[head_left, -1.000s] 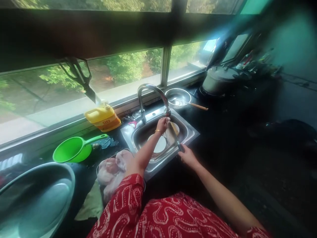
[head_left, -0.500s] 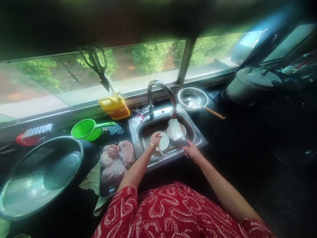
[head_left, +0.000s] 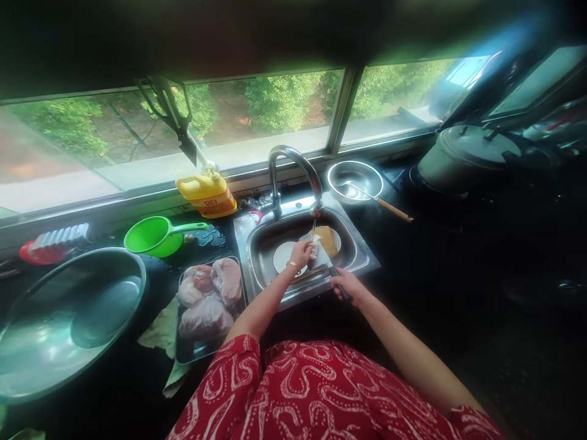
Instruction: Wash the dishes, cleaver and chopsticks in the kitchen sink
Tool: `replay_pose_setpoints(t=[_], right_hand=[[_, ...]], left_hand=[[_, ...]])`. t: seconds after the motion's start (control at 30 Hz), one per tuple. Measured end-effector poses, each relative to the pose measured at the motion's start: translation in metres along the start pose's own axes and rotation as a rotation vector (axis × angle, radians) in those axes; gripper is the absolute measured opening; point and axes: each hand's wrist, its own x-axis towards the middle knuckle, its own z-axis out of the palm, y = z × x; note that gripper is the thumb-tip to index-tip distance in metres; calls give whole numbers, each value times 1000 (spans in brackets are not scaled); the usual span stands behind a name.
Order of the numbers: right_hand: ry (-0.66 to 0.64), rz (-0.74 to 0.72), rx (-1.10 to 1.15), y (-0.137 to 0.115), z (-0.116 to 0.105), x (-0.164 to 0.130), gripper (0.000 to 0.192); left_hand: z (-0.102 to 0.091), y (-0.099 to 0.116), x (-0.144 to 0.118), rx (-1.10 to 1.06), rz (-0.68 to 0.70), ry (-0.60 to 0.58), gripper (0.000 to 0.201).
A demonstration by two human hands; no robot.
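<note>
Over the sink [head_left: 250, 256], my right hand [head_left: 349, 285] is closed round the dark handle of a cleaver [head_left: 322, 256], its broad blade pointing away from me. My left hand [head_left: 301, 253] pinches a wet white cloth [head_left: 315, 245] against the blade. Water runs from the curved tap [head_left: 293, 150] just above them. Below the left hand lies a white plate [head_left: 281, 258] in the basin. A second plate [head_left: 339, 242], partly behind the blade, carries a flat tan piece [head_left: 326, 238] that I cannot identify.
Left of the sink sit a tray of bagged raw meat [head_left: 206, 315], a green ladle [head_left: 153, 237], a yellow jug [head_left: 208, 197] and a large metal basin [head_left: 82, 324]. At right are a metal bowl [head_left: 362, 172] with a wooden-handled strainer and a big lidded pot [head_left: 463, 156].
My left hand has moved right with the cloth, from above the left plate onto the cleaver's blade. The blade has dropped slightly, and the tan piece now shows behind it.
</note>
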Motion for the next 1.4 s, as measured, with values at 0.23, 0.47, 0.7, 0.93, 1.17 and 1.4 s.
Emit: replay_pose_setpoints(t=[0.23, 0.47, 0.7, 0.93, 1.17, 1.4], right_hand=[[-79, 16, -67, -1, -6, -11, 38], [-26, 15, -124, -5, -12, -29, 53], [94, -67, -64, -13, -1, -2, 40], [48, -45, -18, -22, -9, -3, 51], [45, -57, -390, -22, -21, -18, 63], [118, -382, -1660, -30, -16, -6, 70]], left_hand=[[-11, -20, 13, 421, 406, -336, 46], [-47, -36, 71, 360, -143, -21, 45], [13, -10, 28, 158, 167, -36, 36], [2, -38, -24, -34, 149, -5, 34], [-63, -54, 0, -268, -314, 341, 30], [-5, 19, 5, -235, 86, -27, 28]])
